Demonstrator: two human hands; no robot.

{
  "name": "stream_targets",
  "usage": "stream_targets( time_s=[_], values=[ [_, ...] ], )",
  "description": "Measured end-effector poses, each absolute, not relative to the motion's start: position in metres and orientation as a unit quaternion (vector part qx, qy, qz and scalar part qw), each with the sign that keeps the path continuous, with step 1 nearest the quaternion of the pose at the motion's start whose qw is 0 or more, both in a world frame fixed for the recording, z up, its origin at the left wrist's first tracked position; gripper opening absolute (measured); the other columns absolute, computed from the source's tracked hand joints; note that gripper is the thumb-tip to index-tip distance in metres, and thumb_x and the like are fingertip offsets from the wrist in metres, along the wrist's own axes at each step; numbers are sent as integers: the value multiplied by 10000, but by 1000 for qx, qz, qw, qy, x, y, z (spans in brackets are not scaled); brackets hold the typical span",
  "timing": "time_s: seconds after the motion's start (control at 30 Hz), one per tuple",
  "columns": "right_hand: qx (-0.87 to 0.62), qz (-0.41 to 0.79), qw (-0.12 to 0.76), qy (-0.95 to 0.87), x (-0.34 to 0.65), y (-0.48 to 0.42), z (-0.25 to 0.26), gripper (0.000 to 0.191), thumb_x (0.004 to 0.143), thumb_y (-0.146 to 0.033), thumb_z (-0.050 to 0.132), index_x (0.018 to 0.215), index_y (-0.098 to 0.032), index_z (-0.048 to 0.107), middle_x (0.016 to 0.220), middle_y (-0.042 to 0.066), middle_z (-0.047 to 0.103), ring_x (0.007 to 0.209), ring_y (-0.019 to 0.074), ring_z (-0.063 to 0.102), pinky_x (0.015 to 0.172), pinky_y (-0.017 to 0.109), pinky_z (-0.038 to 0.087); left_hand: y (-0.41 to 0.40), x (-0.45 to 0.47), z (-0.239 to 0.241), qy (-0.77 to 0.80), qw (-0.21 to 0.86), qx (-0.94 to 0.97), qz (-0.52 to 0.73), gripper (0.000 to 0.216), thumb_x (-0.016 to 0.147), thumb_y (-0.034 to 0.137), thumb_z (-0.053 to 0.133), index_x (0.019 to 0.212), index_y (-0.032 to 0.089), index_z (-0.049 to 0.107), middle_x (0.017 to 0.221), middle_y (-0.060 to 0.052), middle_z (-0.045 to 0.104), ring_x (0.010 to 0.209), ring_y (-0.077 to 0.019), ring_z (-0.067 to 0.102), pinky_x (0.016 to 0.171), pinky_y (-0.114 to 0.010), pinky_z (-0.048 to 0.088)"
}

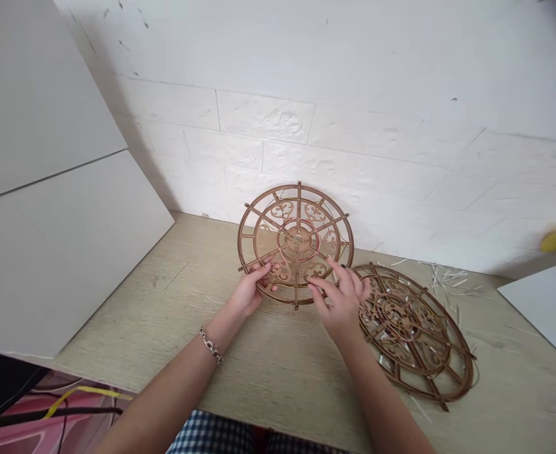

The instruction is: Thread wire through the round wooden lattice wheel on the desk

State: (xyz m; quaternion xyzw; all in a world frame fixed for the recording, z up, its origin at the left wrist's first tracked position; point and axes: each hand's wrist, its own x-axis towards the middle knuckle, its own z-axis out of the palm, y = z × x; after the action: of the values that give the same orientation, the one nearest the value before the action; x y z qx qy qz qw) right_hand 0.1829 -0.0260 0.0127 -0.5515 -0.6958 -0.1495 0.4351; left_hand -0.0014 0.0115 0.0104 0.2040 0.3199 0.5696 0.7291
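A round copper-coloured openwork frame (pixel 298 200) with spokes, scroll ornaments and small tabs on its rim stands tilted up before me. Thin wire (pixel 283 255) loops around its centre and runs along some of the spokes. My left hand (pixel 249 290) grips the frame's lower left edge, thumb in front and fingers partly hidden behind. At the lower right of the same frame is my right hand (pixel 341 299), thumb and a fingertip brought together by the inner ring. What lies between those fingertips is too small to make out.
More round frames (pixel 413 334) of the same kind lie at the right, apparently stacked. Thin white strips (pixel 448 277) are scattered around them on the wooden tabletop (pixel 130 315). A white brick-patterned wall (pixel 353 139) rises behind. White panels (pixel 69 252) stand at the left.
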Motion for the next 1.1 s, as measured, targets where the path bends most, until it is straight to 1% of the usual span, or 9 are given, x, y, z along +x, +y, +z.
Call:
stream_targets(
  time_s=[0.1, 0.23, 0.33, 0.4, 0.47, 0.6, 0.83, 1.0, 1.1],
  values=[
    [-532, -173, 384, -735, 179, -26, 11, 182, 867, -351, 573, 746, -296, 698, 1217, 7, 601, 1125, 239, 480, 1070, 546, 25, 12, 1, 7, 312, 725, 224, 571, 181, 783, 107, 602, 950, 100, 671, 900, -95, 721, 665, -160, 670, 430, -198, 488],
    [-531, -150, 356, -755, 178, -25, 9, 175, 880, -324, 556, 772, -282, 687, 1242, 8, 590, 1133, 233, 468, 1065, 533, 60, 12, 2, 7, 304, 731, 236, 563, 194, 788, 125, 596, 969, 104, 664, 947, -112, 719, 686, -181, 681, 425, -198, 481],
    [-518, -143, 325, -778, 179, -23, 17, 165, 892, -288, 543, 798, -267, 676, 1132, 16, 635, 1042, 206, 517, 1057, 504, 104, 12, 0, 10, 307, 733, 234, 560, 199, 793, 124, 592, 980, 108, 660, 931, -101, 719, 688, -171, 680, 417, -185, 471],
    [-480, -136, 258, -828, 179, -19, 31, 163, 900, -236, 527, 810, -236, 664, 968, 16, 662, 910, 168, 556, 1018, 427, 216, 13, -2, 11, 310, 731, 235, 561, 194, 792, 119, 593, 974, 110, 660, 909, -92, 720, 677, -161, 676, 405, -176, 462],
    [-432, -129, 144, -881, 175, -15, 49, 165, 894, -167, 511, 810, -189, 652, 837, 25, 644, 804, 152, 565, 866, 321, 341, 14, -6, 13, 314, 727, 237, 562, 184, 790, 113, 596, 963, 109, 662, 885, -84, 721, 665, -148, 669, 404, -169, 463],
    [-396, -135, -13, -908, 162, -14, 80, 179, 859, -74, 481, 857, -139, 648, 850, 74, 624, 791, 183, 583, 706, 292, 361, 15, -12, 17, 317, 722, 237, 567, 140, 788, 90, 594, 904, 96, 672, 845, -76, 721, 645, -122, 656, 416, -158, 478],
    [-619, -41, 63, -782, 144, -33, 69, 267, 949, -238, 379, 895, -203, 638, 913, 51, 630, 754, 155, 600, 582, 257, 345, 15, -16, 22, 319, 718, 263, 561, 202, 780, 90, 593, 970, 89, 663, 860, -80, 722, 628, -133, 666, 422, -174, 507],
    [-429, -91, -15, -899, 155, -19, 81, 222, 929, -178, 409, 902, -166, 630, 898, 66, 608, 748, 158, 587, 634, 266, 366, 18, -16, 24, 336, 725, 235, 553, 149, 800, 61, 546, 886, 76, 666, 780, -62, 715, 595, -114, 646, 393, -159, 482],
    [-470, -82, 2, -879, 156, -20, 81, 233, 932, -220, 414, 849, -178, 628, 884, 44, 610, 744, 156, 589, 604, 262, 352, 16, -14, 24, 335, 728, 232, 552, 149, 809, 62, 542, 889, 89, 665, 788, -58, 717, 604, -115, 647, 413, -165, 497]
  ],
)
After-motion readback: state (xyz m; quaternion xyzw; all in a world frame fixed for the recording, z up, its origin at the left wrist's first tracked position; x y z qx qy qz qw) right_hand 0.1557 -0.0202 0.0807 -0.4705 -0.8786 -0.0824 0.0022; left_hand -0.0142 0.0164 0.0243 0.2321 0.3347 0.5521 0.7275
